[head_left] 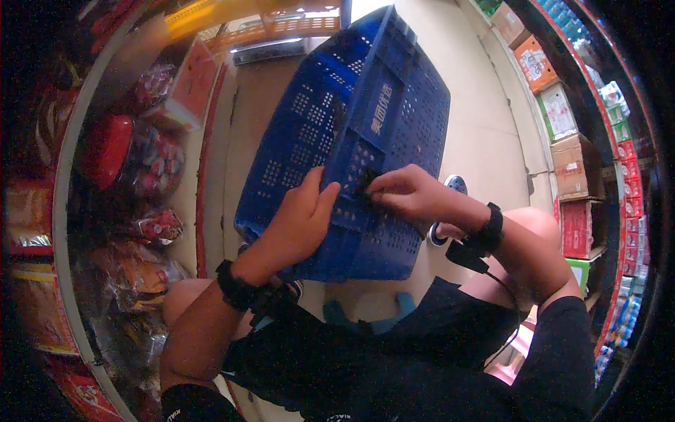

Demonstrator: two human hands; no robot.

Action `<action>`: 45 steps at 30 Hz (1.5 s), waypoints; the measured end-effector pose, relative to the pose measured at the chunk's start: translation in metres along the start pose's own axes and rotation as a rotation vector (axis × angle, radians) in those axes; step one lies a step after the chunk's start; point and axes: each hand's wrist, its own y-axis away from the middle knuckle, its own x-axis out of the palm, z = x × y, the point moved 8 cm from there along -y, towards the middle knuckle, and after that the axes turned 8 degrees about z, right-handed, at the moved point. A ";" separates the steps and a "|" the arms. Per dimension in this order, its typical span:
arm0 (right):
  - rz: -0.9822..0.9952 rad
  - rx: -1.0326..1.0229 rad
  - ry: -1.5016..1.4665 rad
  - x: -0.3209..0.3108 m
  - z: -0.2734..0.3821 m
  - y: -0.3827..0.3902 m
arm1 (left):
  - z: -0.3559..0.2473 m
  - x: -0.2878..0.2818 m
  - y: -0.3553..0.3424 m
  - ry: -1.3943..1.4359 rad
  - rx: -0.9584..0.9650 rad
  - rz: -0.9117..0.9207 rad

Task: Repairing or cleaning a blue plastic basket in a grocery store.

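Note:
A large blue plastic crate (415, 133) with perforated walls is tilted on its side in front of me, its open side facing left. My left hand (306, 218) is closed on the crate's near rim, thumb on the outer side. Against the crate's outer wall, my right hand (411, 193) has its fingers pinched together at a small, dark, fuzzy-looking thing (367, 181). What that thing is, and how much of it lies inside the fingers, I cannot make out. Pale marking shows on the crate's rim band above the hands.
Shelves with bagged goods (151, 271) and a red-lidded container (109, 151) line the left. Cardboard boxes (573, 165) stand in a row along the right, beside shelves of small packs. Pale floor tiles (485, 126) run between. An orange crate (281, 28) is at the far end.

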 end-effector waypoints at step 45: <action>0.178 0.101 -0.117 0.006 0.000 0.002 | 0.004 0.002 0.004 -0.190 0.074 0.048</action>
